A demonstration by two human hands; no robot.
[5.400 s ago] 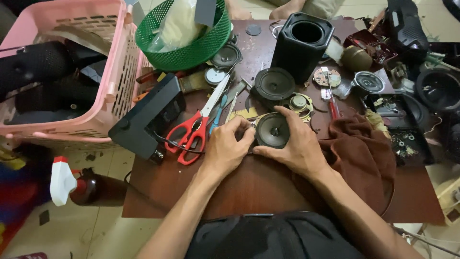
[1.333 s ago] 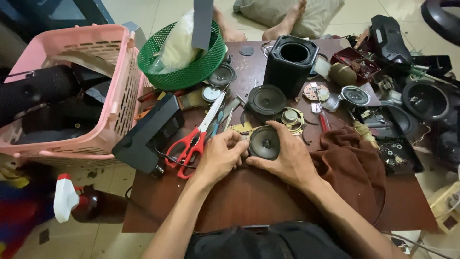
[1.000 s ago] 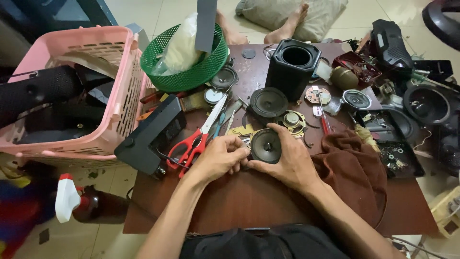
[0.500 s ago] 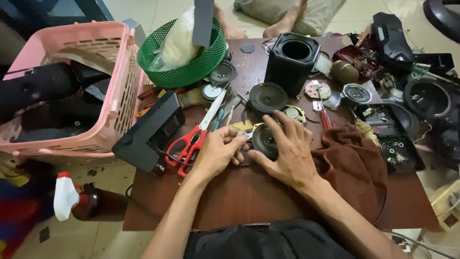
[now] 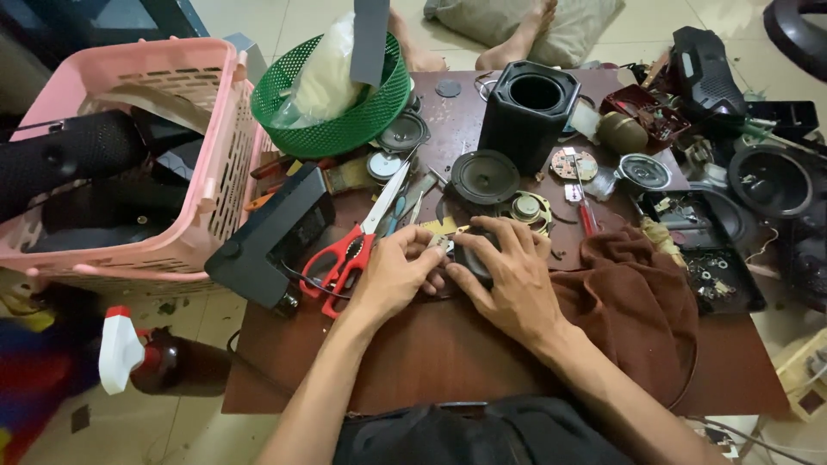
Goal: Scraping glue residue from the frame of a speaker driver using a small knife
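Observation:
My right hand (image 5: 506,277) lies flat over a small round black speaker driver (image 5: 473,252) on the brown table (image 5: 448,353), covering most of it. My left hand (image 5: 398,271) rests right beside it, fingertips pinched on a small pale part at the driver's left edge. Red-handled scissors (image 5: 353,250) lie just left of my left hand. A brown cloth (image 5: 633,297) is bunched by my right wrist.
A pink basket (image 5: 194,207) and green mesh basket (image 5: 340,129) stand far left. A black box (image 5: 276,237) sits at the table's left edge. Another driver (image 5: 485,176), a black speaker housing (image 5: 527,112), and trays of parts (image 5: 715,267) crowd the right. A person's bare feet (image 5: 517,34) rest beyond the table.
The driver was tilted up between both hands with its cone showing; now it lies under my right palm. My left fingers have closed in on its left edge.

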